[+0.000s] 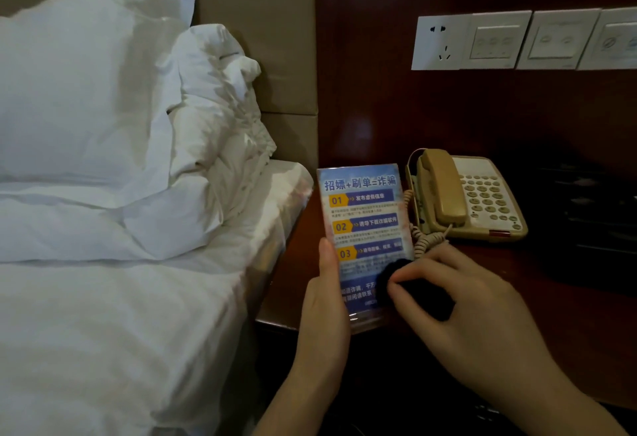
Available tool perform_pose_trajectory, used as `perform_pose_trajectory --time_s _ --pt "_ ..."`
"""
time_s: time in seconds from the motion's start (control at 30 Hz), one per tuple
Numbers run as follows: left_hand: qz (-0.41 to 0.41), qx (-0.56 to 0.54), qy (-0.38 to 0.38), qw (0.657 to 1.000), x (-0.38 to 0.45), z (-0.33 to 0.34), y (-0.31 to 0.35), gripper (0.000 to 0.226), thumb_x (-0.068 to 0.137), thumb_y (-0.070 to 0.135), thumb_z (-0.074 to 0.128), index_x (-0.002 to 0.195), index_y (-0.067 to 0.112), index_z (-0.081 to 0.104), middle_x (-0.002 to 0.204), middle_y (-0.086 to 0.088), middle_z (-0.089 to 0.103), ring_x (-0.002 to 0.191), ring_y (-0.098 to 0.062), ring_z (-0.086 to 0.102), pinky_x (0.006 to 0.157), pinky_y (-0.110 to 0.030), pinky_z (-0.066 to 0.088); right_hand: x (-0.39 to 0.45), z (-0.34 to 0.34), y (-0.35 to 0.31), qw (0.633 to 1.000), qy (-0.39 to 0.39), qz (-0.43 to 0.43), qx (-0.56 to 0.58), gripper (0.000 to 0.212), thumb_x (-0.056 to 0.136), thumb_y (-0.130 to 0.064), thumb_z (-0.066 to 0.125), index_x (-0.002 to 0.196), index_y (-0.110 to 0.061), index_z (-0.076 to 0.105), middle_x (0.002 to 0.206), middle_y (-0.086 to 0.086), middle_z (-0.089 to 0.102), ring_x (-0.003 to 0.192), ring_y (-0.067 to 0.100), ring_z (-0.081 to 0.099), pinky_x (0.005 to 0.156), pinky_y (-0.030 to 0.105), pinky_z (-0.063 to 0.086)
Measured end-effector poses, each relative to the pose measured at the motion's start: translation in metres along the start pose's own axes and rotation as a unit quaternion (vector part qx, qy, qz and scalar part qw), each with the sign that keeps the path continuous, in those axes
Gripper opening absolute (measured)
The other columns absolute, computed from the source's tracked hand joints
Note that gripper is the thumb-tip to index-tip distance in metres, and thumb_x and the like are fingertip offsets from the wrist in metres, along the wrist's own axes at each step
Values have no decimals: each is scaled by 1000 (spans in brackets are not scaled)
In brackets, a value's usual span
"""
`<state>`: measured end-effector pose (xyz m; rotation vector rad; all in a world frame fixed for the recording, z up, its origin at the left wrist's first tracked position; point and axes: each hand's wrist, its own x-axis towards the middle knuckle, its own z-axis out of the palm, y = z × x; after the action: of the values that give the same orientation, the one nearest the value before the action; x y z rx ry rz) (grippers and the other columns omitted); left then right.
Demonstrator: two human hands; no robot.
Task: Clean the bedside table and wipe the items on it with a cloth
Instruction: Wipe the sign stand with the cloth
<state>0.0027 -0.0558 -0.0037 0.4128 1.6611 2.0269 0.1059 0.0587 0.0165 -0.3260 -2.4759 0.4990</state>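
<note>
Nearest, two bare forearms enter from the bottom edge. Left hand (327,301) grips the notice card (365,225) along its left edge, thumb laid up the front face, the other fingers hidden behind it. Right hand (462,301) is clenched around a dark cloth (418,292), fingers curled over it, pressing it against the lower right part of the card's face. Cloth shows only as a dark wad between fingertips and palm; its fabric cannot be made out.

Card is blue with yellow number tabs 01, 02, 03 and Chinese print, in a clear stand or sleeve, held roughly upright at the front left corner of the table (517,270). Whether its base touches the tabletop cannot be told. Table is dark reddish wood, glossy.

Just behind the right hand, a coiled cord (427,239) runs from the beige telephone (472,194), which sits toward the back of the table, handset on its cradle, keypad to the right. Right of the phone, a dark object (593,208) at the table's right edge, too dim to identify.

Left of the table, the bed (103,332) with white linen, two white pillows (103,90) leaning on a beige padded headboard (275,22).

Farthest, a wood wall panel carrying a white socket (439,42) and a row of switch plates (558,39).
</note>
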Motion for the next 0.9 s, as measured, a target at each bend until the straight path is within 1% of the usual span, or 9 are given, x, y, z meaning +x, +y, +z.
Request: perform_pose_trajectory --time_s 0.17,0.3,0.37,0.47,0.57,0.67,0.77,0.83,0.9 --pt "7 -23 -2 1000 -2 2 -1 65 82 62 30 98 19 76 87 4 80 79 -6 76 60 -11 53 -1 -2 -2 999 -19 -10 -35 33 89 -64 41 100 -42 64 100 -24 48 81 -1 58 58 25 54" --pt "23 -8 -18 1000 -8 6 1 64 84 62 28 93 24 78 91 9 80 88 0 74 76 -12 53 -7 6 -18 996 -50 -69 -26 20 92 -55 46 101 -43 59 100 -21 46 70 -7 49 48 15 46" --pt "16 -1 -23 1000 -7 3 1 65 86 62 26 98 24 77 95 8 80 91 -3 74 79 -17 55 -4 7 -12 996 -53 -70 -28 22 92 -57 42 103 -45 58 102 -24 45 73 -9 49 50 13 44" --pt "11 -9 -10 1000 -3 -1 3 63 91 60 27 95 22 78 93 2 80 88 -10 76 72 -20 57 1 0 7 998 -50 -28 -20 34 91 -65 35 108 -48 59 108 -27 43 87 -2 55 62 21 50" --pt "9 0 -4 1000 -3 0 2 66 88 62 26 97 20 76 92 2 80 86 -10 76 69 -17 56 3 -6 16 996 -50 -11 -68 45 87 -66 29 109 -46 62 108 -27 42 80 -3 55 59 15 43" --pt "0 -11 -6 1000 -6 5 0 63 92 60 25 94 23 76 90 6 80 84 -6 75 65 -11 54 -1 1 -1 995 -42 -39 -84 33 97 -58 37 104 -41 64 106 -19 47 75 -1 57 51 16 45" --pt "18 -17 -2 1000 -11 9 0 60 95 56 28 81 27 79 86 11 79 83 0 74 69 -9 53 -10 10 -19 995 -52 -78 -44 24 95 -51 41 101 -40 61 104 -16 51 71 -3 54 49 14 45" --pt "21 -19 -5 1000 -13 8 2 59 93 57 29 78 34 81 89 11 79 86 0 74 77 -15 56 -9 12 -20 994 -50 -86 -32 23 96 -53 39 102 -43 58 104 -19 49 71 -5 51 49 12 42" --pt "18 -10 -3 1000 -11 5 5 61 88 62 28 86 31 81 94 8 79 91 -4 74 81 -21 57 -6 10 -11 996 -38 -75 -33 26 97 -56 36 104 -44 58 105 -22 47 76 -6 50 51 9 40"
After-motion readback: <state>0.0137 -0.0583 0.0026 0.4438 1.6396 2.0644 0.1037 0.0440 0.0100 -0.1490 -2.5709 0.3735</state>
